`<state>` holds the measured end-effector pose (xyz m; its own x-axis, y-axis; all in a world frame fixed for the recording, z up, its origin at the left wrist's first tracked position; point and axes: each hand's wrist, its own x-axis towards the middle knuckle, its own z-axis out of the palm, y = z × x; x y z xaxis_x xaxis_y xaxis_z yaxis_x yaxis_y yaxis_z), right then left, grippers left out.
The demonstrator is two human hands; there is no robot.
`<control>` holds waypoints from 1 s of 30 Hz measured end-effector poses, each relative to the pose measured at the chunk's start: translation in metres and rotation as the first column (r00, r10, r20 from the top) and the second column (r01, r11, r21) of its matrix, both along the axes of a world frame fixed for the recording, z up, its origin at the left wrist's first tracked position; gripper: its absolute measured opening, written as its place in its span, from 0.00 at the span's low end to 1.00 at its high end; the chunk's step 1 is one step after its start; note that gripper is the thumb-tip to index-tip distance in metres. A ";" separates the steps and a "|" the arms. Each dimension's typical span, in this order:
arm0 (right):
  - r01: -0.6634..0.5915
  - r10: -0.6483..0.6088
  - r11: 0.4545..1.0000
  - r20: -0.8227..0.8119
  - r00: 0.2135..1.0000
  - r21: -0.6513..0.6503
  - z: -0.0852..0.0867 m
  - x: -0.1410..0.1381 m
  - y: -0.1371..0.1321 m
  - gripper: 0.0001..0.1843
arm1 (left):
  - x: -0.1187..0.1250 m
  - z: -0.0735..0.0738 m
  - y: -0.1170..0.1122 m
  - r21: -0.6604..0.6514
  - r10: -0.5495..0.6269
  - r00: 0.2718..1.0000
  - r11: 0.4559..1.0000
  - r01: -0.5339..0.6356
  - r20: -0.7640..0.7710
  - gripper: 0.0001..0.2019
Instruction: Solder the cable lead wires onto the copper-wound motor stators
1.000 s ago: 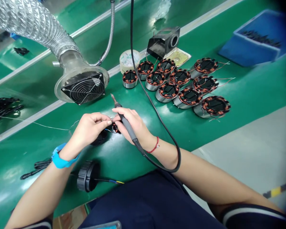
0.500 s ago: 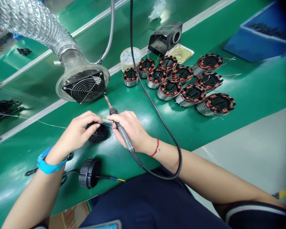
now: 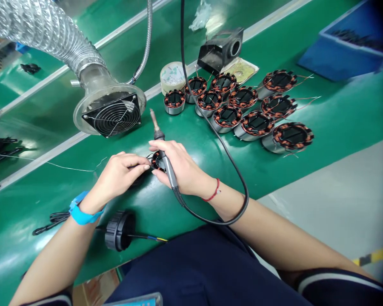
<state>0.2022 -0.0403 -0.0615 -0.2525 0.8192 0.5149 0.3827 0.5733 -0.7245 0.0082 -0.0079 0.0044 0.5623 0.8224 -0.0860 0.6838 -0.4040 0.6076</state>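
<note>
My right hand [image 3: 181,168] is wrapped round the grey handle of a soldering iron [image 3: 170,170], whose tip points up and away. Between my two hands is a small stator [image 3: 155,161] with copper windings, partly hidden by my right fingers, which are beside or around it. My left hand [image 3: 123,172] pinches a thin dark wire at the stator's left edge; its far end is hidden. A dark round part below my left fingers is mostly covered. Nearer my body lies a ribbed black cap [image 3: 117,231] with a cable through it, its blue and yellow wire ends showing.
Several wound stators [image 3: 242,97] stand to the right. Behind them are a tape roll [image 3: 172,78], a black iron stand [image 3: 220,51] and a blue bin [image 3: 335,55]. A fume extractor fan [image 3: 115,117] hangs at left. Solder wire [image 3: 70,168] extends from the left.
Both hands have shifted slightly; my left hand moved right. The iron's tip swung away from the fan. A copper-wound stator now shows between my hands, while the coloured wires there are out of sight.
</note>
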 end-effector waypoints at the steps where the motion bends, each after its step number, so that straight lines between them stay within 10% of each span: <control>1: -0.012 0.012 1.000 -0.009 1.000 -0.004 0.000 -0.001 0.000 0.29 | 0.000 0.001 -0.001 0.000 0.011 1.000 1.000 -0.011 0.009 0.09; 6: 0.080 -0.082 0.996 -0.041 0.996 -0.047 0.000 -0.006 0.003 0.22 | 0.000 0.009 -0.003 -0.010 0.179 0.983 0.984 -0.180 -0.024 0.14; 15: 0.167 -0.171 0.985 0.096 0.981 0.051 -0.007 -0.011 0.007 0.16 | 0.019 0.018 0.012 -0.234 -0.037 0.952 0.971 -0.038 -0.304 0.16; 21: 0.101 -0.150 0.978 0.281 0.948 0.180 0.020 0.018 0.003 0.15 | -0.016 0.025 0.018 -0.146 0.168 0.959 0.968 -0.205 -0.230 0.16; 30: 0.154 -0.141 0.986 0.792 0.594 0.060 0.034 0.043 0.049 0.17 | -0.126 0.014 0.050 -0.213 0.748 0.657 0.659 -0.721 0.090 0.09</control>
